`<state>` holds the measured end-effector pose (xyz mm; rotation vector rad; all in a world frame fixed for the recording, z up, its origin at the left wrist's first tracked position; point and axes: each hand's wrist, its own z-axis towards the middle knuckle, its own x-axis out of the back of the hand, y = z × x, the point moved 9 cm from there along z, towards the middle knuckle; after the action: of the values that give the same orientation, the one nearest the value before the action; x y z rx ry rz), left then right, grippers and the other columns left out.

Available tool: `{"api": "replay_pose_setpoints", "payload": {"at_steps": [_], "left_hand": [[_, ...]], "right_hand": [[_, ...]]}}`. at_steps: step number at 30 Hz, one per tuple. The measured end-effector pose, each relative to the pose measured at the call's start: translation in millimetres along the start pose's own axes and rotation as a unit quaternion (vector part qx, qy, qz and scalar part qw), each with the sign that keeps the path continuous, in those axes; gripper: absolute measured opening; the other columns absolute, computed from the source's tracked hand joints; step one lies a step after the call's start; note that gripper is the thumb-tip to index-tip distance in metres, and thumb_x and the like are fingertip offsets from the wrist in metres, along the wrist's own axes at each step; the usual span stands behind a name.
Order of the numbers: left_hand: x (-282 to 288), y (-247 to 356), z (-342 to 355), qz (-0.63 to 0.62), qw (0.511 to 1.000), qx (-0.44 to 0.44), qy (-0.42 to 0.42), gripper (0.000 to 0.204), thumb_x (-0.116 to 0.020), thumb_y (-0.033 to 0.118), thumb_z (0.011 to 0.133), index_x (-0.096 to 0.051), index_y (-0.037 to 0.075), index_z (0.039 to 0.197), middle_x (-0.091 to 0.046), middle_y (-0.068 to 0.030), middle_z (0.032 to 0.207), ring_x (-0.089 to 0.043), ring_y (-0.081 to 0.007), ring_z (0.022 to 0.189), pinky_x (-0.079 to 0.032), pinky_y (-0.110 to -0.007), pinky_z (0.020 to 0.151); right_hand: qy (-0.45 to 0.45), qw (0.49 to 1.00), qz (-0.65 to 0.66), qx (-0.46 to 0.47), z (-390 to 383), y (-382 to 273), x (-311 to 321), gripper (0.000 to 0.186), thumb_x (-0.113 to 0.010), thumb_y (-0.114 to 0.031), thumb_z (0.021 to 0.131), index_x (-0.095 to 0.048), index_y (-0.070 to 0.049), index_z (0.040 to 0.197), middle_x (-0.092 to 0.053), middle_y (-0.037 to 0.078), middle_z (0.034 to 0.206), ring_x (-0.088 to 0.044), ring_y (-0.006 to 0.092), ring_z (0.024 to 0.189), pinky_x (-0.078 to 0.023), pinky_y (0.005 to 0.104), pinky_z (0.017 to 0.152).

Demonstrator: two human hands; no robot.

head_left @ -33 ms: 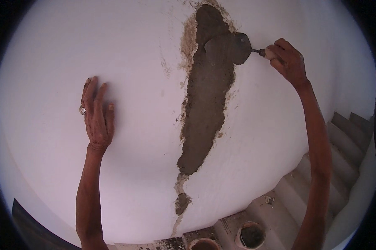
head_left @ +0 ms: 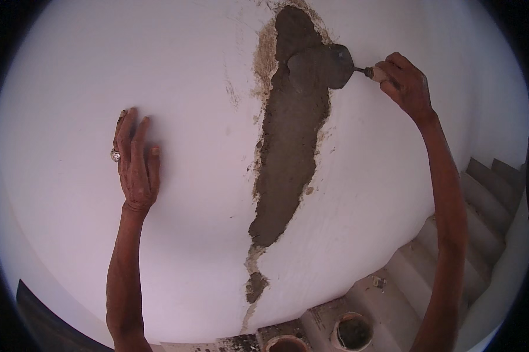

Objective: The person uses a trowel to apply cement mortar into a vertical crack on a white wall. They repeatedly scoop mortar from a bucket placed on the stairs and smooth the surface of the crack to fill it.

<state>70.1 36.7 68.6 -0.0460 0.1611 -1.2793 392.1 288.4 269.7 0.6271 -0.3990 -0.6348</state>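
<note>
A long, jagged patch of wet grey mortar (head_left: 291, 141) runs down the white wall (head_left: 200, 246), wide above and narrowing to a thin broken strip below. My right hand (head_left: 406, 85) grips a trowel (head_left: 339, 66) by its light handle. The trowel's dark blade lies flat against the upper right part of the patch, partly over its edge. Well left of the patch, my left hand (head_left: 136, 155) rests on the bare wall, fingers stretched upward and thumb apart. A ring shows on one finger, and the hand holds nothing.
Stairs (head_left: 419, 258) climb from the bottom middle toward the right. A bucket (head_left: 352, 331) with grey stuff inside stands on a low step, with a second bucket (head_left: 286, 345) left of it, cut off by the lower edge. A small pale object (head_left: 379, 282) lies on a step.
The trowel blade and my right hand have shifted up very slightly. My left hand stays in the same spot on the wall.
</note>
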Motion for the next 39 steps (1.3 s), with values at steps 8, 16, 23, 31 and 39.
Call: {"api": "replay_pose_setpoints", "payload": {"at_steps": [8, 16, 23, 31, 39], "left_hand": [[-0.1, 1.0, -0.1, 0.005, 1.000, -0.001, 0.008, 0.040, -0.042, 0.021, 0.102, -0.049, 0.004, 0.137, -0.039, -0.0176, 0.149, -0.031, -0.0373, 0.141, -0.025, -0.052, 0.115], [-2.3, -3.9, -6.2, 0.003, 1.000, 0.006, 0.014, 0.040, -0.041, 0.023, 0.102, -0.049, 0.004, 0.136, -0.039, -0.0170, 0.149, -0.031, -0.0360, 0.142, -0.026, -0.051, 0.115], [-0.9, -0.9, -4.2, -0.006, 1.000, 0.012, 0.009, 0.038, -0.043, 0.019, 0.101, -0.049, 0.004, 0.136, -0.040, -0.0170, 0.148, -0.031, -0.0359, 0.142, -0.027, -0.051, 0.114], [-2.0, -1.8, -4.0, -0.008, 1.000, 0.007, 0.010, 0.039, -0.043, 0.018, 0.101, -0.048, 0.005, 0.137, -0.039, -0.0168, 0.148, -0.031, -0.0358, 0.142, -0.028, -0.051, 0.115], [1.8, 0.5, -1.7, -0.009, 1.000, 0.006, 0.016, 0.037, -0.047, 0.010, 0.098, -0.050, 0.002, 0.134, -0.040, -0.0173, 0.147, -0.034, -0.0376, 0.140, -0.032, -0.051, 0.113]], "right_hand": [[-0.019, 0.997, 0.043, -0.061, 7.6, 26.9, -9.7, 0.027, -0.068, -0.009, 0.075, -0.068, -0.005, 0.101, -0.060, 0.003, 0.095, -0.063, 0.0211, 0.078, -0.054, 0.0350, 0.073], [-0.043, 0.987, 0.095, -0.123, -4.4, 40.3, -24.8, 0.024, -0.065, -0.013, 0.079, -0.068, -0.003, 0.101, -0.060, 0.005, 0.090, -0.058, 0.0203, 0.074, -0.049, 0.0338, 0.069], [-0.028, 0.983, 0.099, -0.155, -24.3, 49.9, -18.8, 0.026, -0.067, -0.013, 0.077, -0.069, -0.002, 0.100, -0.059, 0.007, 0.086, -0.057, 0.0198, 0.071, -0.047, 0.0341, 0.066], [0.061, 0.963, 0.177, -0.192, -61.6, 24.9, -1.5, 0.021, -0.068, -0.011, 0.077, -0.069, 0.000, 0.095, -0.054, 0.006, 0.076, -0.051, 0.0145, 0.066, -0.042, 0.0288, 0.061], [0.053, 0.897, 0.263, -0.351, -58.6, -11.1, -18.8, 0.020, -0.067, -0.017, 0.079, -0.069, 0.002, 0.085, -0.054, 0.005, 0.071, -0.046, 0.0110, 0.065, -0.039, 0.0289, 0.058]]}}
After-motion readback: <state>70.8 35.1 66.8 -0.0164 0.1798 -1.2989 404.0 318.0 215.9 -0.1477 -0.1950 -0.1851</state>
